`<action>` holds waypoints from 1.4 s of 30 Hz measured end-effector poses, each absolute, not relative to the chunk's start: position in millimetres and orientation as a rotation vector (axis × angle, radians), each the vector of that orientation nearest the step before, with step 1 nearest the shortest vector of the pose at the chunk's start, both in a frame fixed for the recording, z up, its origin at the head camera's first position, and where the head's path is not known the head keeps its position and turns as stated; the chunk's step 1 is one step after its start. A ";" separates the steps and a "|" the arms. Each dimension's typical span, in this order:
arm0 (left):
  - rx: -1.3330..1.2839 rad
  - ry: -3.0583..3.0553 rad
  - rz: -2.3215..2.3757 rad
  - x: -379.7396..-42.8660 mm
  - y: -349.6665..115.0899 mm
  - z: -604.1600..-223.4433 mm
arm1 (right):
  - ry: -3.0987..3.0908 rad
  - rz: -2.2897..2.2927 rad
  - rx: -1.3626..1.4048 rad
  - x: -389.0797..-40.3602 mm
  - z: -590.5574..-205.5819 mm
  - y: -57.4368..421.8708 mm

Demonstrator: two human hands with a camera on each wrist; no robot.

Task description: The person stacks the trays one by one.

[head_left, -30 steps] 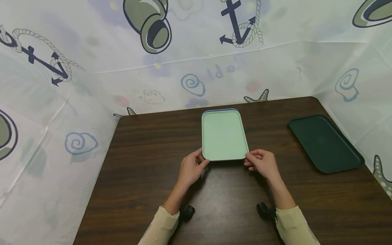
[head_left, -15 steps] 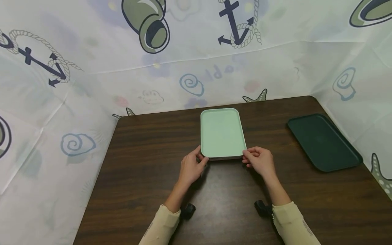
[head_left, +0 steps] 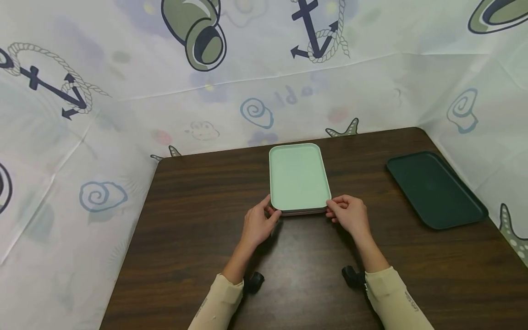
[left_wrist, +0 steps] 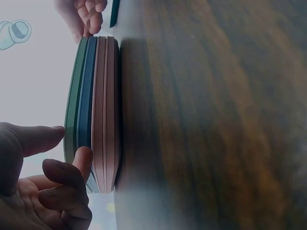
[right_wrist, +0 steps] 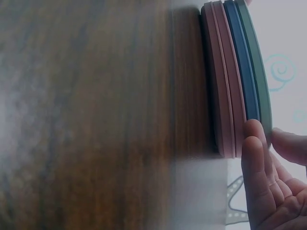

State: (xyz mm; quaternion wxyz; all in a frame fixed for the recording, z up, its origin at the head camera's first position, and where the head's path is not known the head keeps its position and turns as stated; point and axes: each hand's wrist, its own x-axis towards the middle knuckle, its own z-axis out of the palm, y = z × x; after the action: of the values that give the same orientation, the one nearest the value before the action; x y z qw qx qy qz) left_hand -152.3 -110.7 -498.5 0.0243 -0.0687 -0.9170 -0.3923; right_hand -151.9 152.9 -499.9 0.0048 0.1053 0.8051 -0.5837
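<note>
A light green tray tops a stack in the middle of the table, seen from above in the head view. Below it, the wrist views show a blue tray and two pink trays, edges nearly flush. My left hand pinches the green tray's near left corner, thumb at its rim and a fingertip lower, by the blue tray. At the near right corner, my right hand holds the same tray between thumb and fingers. Both hands' other fingers are curled loosely.
A dark green tray lies apart on the table's right side. The dark wooden table ends just behind the stack, against a patterned cloth backdrop.
The light green tray has shifted slightly away over the stack. The blue rim showing at its far end is now covered, and pink tray edges show at the near side. Both hands moved with it.
</note>
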 end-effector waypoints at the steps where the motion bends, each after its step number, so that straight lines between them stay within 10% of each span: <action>1: -0.211 -2.837 -1.213 -152.4 -111.1 -498.8 | 2.525 -1.826 0.327 -152.3 -499.9 152.5; 29: -0.256 -3.109 -0.897 -119.6 -110.6 -476.0 | 2.367 -1.851 0.386 -106.8 -496.4 207.7; 42: -0.900 -3.083 -0.884 -119.2 -20.8 -475.1 | 2.237 -2.083 0.636 -69.4 -503.6 327.7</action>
State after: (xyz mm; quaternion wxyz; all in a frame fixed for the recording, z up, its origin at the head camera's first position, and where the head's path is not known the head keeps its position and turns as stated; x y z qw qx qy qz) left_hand -119.2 -20.8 -475.1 -0.0945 -0.2691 -0.9214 -0.2641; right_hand -69.4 327.7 -503.6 0.0098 0.2037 0.7166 -0.6671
